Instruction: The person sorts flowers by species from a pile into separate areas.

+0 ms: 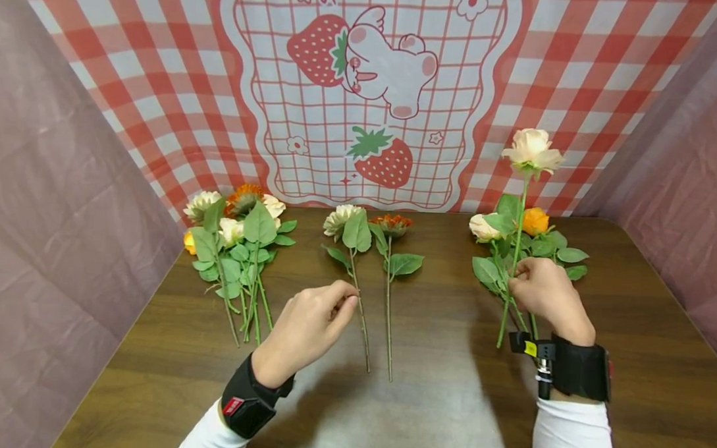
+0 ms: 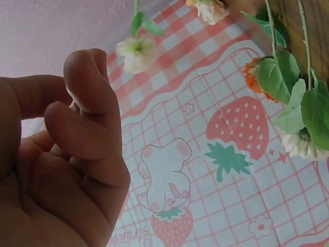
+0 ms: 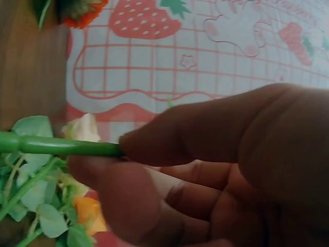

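My right hand [image 1: 548, 293] pinches the green stem [image 3: 67, 147] of a cream rose [image 1: 531, 151] between thumb and fingertips. The rose stands upright, its bloom well above the flowers behind it. Those flowers are a pale rose [image 1: 483, 228] and an orange rose [image 1: 535, 221], with leafy stems on the table. My left hand [image 1: 310, 324] hangs over the table with loosely curled fingers and nothing in them, as the left wrist view shows. From the head its fingertips overlap the stem of a white flower [image 1: 342, 221]. Beside that lies an orange flower [image 1: 392, 224].
At the left of the wooden table [image 1: 423, 411] lies a bunch of several flowers [image 1: 239, 236], white, cream, orange and yellow. A red-and-white checked cloth [image 1: 362, 118] with strawberries stands behind the table. Pinkish drapes [image 1: 69, 194] close off both sides.
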A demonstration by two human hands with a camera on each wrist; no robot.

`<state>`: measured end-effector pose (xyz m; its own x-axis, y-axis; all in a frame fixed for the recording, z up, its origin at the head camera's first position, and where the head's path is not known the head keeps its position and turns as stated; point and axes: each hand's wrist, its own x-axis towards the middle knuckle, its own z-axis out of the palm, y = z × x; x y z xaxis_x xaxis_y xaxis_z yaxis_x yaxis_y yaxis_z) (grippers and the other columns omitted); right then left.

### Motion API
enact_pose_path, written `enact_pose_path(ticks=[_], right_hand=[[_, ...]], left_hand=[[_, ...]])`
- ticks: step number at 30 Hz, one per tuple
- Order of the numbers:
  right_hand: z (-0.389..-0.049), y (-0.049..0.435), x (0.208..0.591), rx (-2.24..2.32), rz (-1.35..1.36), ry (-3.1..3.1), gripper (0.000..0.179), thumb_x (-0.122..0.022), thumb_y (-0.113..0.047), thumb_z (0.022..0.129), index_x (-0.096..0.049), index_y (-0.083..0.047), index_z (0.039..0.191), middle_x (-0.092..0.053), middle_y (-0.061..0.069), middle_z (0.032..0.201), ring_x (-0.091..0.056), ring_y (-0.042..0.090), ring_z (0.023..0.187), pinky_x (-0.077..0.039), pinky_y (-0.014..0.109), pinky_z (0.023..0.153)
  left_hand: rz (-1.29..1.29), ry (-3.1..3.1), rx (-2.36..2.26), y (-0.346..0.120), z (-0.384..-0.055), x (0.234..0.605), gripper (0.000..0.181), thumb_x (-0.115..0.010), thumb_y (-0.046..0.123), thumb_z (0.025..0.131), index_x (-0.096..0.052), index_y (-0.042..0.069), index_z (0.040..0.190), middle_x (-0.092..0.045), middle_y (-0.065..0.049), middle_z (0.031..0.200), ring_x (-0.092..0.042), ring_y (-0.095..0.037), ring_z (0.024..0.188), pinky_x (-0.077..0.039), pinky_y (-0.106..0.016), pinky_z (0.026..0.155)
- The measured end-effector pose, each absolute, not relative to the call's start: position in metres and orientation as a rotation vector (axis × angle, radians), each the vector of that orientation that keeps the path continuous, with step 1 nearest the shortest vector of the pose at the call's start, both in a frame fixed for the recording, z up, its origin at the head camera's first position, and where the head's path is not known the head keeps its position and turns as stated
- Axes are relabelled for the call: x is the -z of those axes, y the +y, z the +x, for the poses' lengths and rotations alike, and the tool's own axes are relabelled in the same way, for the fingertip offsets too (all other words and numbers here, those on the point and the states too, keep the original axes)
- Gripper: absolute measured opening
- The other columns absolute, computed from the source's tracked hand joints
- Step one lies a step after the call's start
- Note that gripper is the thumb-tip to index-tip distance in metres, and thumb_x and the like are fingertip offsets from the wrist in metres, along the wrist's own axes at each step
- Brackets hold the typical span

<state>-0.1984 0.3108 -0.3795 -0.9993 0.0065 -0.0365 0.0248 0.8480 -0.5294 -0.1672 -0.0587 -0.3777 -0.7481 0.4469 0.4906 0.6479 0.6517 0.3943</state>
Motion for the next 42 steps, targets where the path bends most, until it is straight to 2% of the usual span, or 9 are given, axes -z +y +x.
enact_pose_path(ticks=[3, 8, 13, 16, 22, 33, 42], right_hand=[[-0.201, 0.313, 0.386, 0.809, 0.025, 2.936, 0.02, -0.049, -0.007, 0.084, -0.048, -0.01, 0.065, -0.052, -0.001, 0.053, -0.05, 0.017, 0.049, -0.032, 0.03, 0.05], [-0.204, 0.314, 0.395, 0.801, 0.031, 2.845, 0.027, -0.049, -0.003, 0.079, -0.048, -0.013, 0.054, -0.054, -0.002, 0.046, -0.05, 0.017, 0.044, -0.034, 0.029, 0.045], [-0.205, 0.312, 0.401, 0.842, 0.116, 2.749, 0.02, -0.052, -0.003, 0.081, -0.062, -0.004, 0.063, -0.06, 0.001, 0.049, -0.063, 0.018, 0.049, -0.047, 0.032, 0.049], [-0.208, 0.312, 0.405, 0.871, 0.162, 2.714, 0.018, -0.053, -0.004, 0.084, -0.062, 0.001, 0.069, -0.062, 0.002, 0.051, -0.065, 0.018, 0.05, -0.052, 0.033, 0.052], [-0.213, 0.311, 0.414, 0.893, 0.192, 2.702, 0.021, -0.055, -0.009, 0.088, -0.061, 0.0, 0.07, -0.062, 0.002, 0.049, -0.063, 0.017, 0.047, -0.05, 0.031, 0.049], [-0.216, 0.311, 0.422, 0.88, 0.22, 2.71, 0.028, -0.054, -0.015, 0.089, -0.061, -0.003, 0.065, -0.061, 0.002, 0.048, -0.061, 0.019, 0.046, -0.046, 0.031, 0.046], [-0.216, 0.31, 0.418, 0.885, 0.262, 2.724, 0.025, -0.059, -0.016, 0.089, -0.064, -0.001, 0.069, -0.062, 0.004, 0.052, -0.062, 0.018, 0.047, -0.05, 0.033, 0.048]], left_hand=[[-0.867, -2.527, 0.791, -0.059, -0.167, 0.378, 0.008, -0.062, 0.012, 0.097, -0.069, 0.014, 0.097, -0.061, 0.011, 0.074, -0.044, -0.001, 0.055, -0.037, -0.02, 0.05], [-0.867, -2.541, 0.784, -0.058, -0.167, 0.378, 0.008, -0.061, 0.013, 0.098, -0.069, 0.014, 0.097, -0.062, 0.01, 0.075, -0.044, -0.001, 0.055, -0.038, -0.02, 0.05], [-0.872, -2.549, 0.776, -0.058, -0.167, 0.379, 0.009, -0.061, 0.013, 0.098, -0.069, 0.015, 0.097, -0.063, 0.009, 0.075, -0.046, 0.0, 0.056, -0.039, -0.021, 0.05], [-0.881, -2.548, 0.773, -0.058, -0.167, 0.38, 0.009, -0.061, 0.013, 0.098, -0.069, 0.015, 0.096, -0.064, 0.009, 0.075, -0.047, -0.001, 0.057, -0.04, -0.02, 0.05], [-0.884, -2.557, 0.764, -0.057, -0.166, 0.381, 0.009, -0.06, 0.014, 0.098, -0.068, 0.016, 0.095, -0.062, 0.009, 0.073, -0.045, -0.001, 0.056, -0.039, -0.021, 0.05], [-0.885, -2.561, 0.749, -0.057, -0.167, 0.382, 0.008, -0.061, 0.015, 0.098, -0.068, 0.016, 0.094, -0.062, 0.009, 0.073, -0.046, -0.001, 0.056, -0.04, -0.021, 0.05], [-0.898, -2.57, 0.744, -0.057, -0.169, 0.383, 0.009, -0.061, 0.014, 0.098, -0.068, 0.015, 0.094, -0.061, 0.01, 0.072, -0.046, -0.001, 0.056, -0.04, -0.021, 0.05]])
